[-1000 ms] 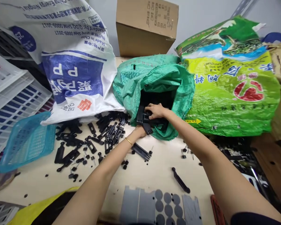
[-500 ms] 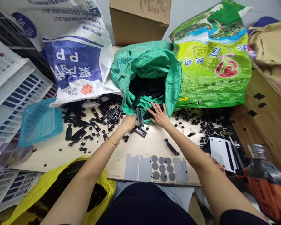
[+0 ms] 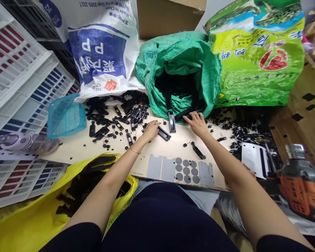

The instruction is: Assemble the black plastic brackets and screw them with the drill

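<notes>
Left hand [image 3: 150, 130]: grip slack, fingertips on a strip [image 3: 165, 133]. Right hand [image 3: 196, 123]: grip wide, holding nothing, at the sack [image 3: 207, 63] mouth. We judge that parts [image 3: 185, 113] dragged loose may skid off the desk [image 3: 160, 147] near edge.

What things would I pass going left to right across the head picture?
Blue basket → white sack → green sack → yellow-green bag → orange drill.
</notes>
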The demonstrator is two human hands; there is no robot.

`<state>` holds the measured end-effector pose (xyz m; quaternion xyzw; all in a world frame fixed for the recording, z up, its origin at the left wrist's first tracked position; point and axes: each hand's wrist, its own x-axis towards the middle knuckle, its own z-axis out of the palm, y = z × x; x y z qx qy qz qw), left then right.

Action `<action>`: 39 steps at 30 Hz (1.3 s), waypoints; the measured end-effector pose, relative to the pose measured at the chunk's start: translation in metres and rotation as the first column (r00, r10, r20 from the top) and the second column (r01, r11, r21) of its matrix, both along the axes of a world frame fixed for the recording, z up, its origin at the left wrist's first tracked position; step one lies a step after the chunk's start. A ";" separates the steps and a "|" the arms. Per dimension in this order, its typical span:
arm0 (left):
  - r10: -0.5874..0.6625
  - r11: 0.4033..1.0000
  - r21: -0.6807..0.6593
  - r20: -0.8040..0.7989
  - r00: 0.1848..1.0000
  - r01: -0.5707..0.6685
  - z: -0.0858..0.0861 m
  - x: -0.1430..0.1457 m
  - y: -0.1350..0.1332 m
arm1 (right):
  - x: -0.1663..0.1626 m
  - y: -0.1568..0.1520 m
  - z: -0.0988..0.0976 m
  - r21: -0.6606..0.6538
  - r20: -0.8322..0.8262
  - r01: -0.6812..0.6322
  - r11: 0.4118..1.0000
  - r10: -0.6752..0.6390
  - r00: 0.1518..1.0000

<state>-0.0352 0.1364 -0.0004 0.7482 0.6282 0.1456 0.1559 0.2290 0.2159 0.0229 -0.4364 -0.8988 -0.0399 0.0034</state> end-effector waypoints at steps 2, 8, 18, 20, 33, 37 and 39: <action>-0.038 0.999 0.015 0.004 0.999 0.038 -0.004 -0.003 0.000 | 0.003 -0.012 0.002 -0.042 -0.036 -0.020 0.999 0.019 0.999; -0.190 0.982 0.004 0.001 0.982 0.190 -0.006 0.003 0.005 | 0.025 -0.072 0.013 -0.150 -0.300 0.330 0.932 -0.361 0.883; -0.411 0.910 0.020 0.176 0.894 0.415 -0.011 0.051 -0.005 | 0.006 -0.149 -0.040 -0.223 -0.217 0.596 0.771 -0.636 0.741; -0.429 0.901 0.032 0.207 0.879 0.432 -0.011 0.057 -0.012 | 0.000 -0.136 -0.038 -0.249 -0.253 0.594 0.765 -0.643 0.723; 0.041 0.992 0.097 0.337 0.941 -0.078 0.006 0.009 -0.051 | -0.034 -0.053 -0.013 -0.341 -0.398 0.602 0.722 -0.691 0.603; -0.047 0.995 0.094 0.332 0.942 0.016 0.004 0.014 -0.054 | -0.018 -0.054 -0.002 -0.406 -0.497 0.542 0.736 -0.676 0.545; -0.040 0.997 0.075 0.323 0.945 0.017 -0.001 0.015 -0.057 | 0.006 -0.083 0.002 -0.423 -0.581 0.463 0.779 -0.625 0.521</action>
